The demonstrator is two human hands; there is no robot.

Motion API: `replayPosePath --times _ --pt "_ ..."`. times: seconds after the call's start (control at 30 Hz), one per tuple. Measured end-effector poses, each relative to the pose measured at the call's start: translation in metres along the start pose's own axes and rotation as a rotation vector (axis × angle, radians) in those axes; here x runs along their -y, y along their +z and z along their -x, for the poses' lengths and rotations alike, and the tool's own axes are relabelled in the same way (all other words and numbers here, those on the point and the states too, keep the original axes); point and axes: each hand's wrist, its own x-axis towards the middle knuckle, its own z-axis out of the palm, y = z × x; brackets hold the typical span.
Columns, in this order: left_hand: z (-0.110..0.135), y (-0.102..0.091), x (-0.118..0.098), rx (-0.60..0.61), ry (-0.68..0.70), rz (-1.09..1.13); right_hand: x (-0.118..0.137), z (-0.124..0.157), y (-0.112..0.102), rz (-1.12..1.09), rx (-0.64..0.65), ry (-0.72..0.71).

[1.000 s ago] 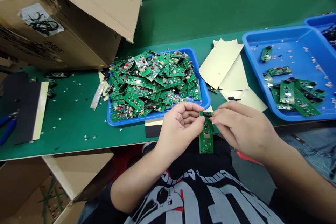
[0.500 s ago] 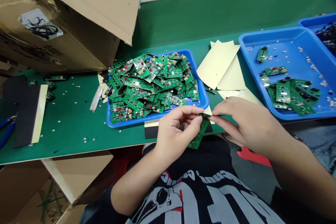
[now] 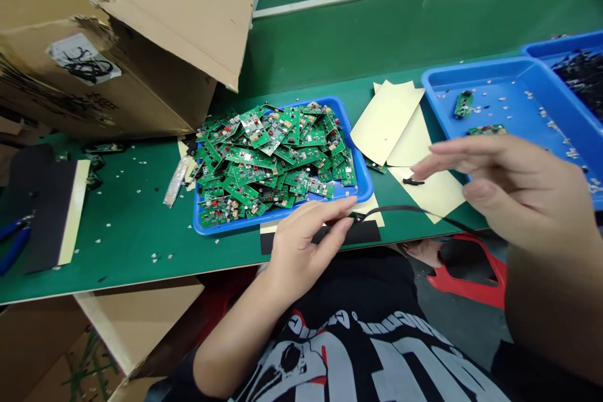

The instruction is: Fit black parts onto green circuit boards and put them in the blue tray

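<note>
My left hand [image 3: 306, 242] rests at the table's near edge, its thumb and forefinger pinched on one end of a thin black strip [image 3: 414, 210]. The strip runs right and disappears under my right hand [image 3: 513, 191], which is raised above the table with its fingers stretched out; whether it grips the strip is hidden. The green board held earlier is out of sight. Just beyond my left hand stands a blue tray [image 3: 202, 226] heaped with green circuit boards [image 3: 277, 151]. A black sheet [image 3: 362, 235] lies under my left fingertips.
A second blue tray [image 3: 499, 94] with a few boards sits at the right, with another tray [image 3: 565, 47] behind it. Yellow backing sheets [image 3: 386, 119] lie between the trays. An open cardboard box [image 3: 117, 44], a black pad [image 3: 42, 201] and blue pliers [image 3: 14, 235] are at the left. A red stool [image 3: 471, 286] stands below.
My right hand has lifted and swung away to the right, and a thin black strip now stretches from my left fingers. The green board is no longer visible. The view has tilted down.
</note>
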Motion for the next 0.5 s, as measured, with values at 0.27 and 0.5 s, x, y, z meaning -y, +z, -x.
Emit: replayPosePath --times 0.27,0.5 --pt "-0.007 -0.026 0.001 -0.087 0.318 -0.112 -0.001 0.02 -0.017 0.127 -0.012 0.216" --pt "-0.01 -0.025 -0.013 0.082 0.497 -0.204 0.034 -0.008 0.027 -0.268 0.269 0.306"
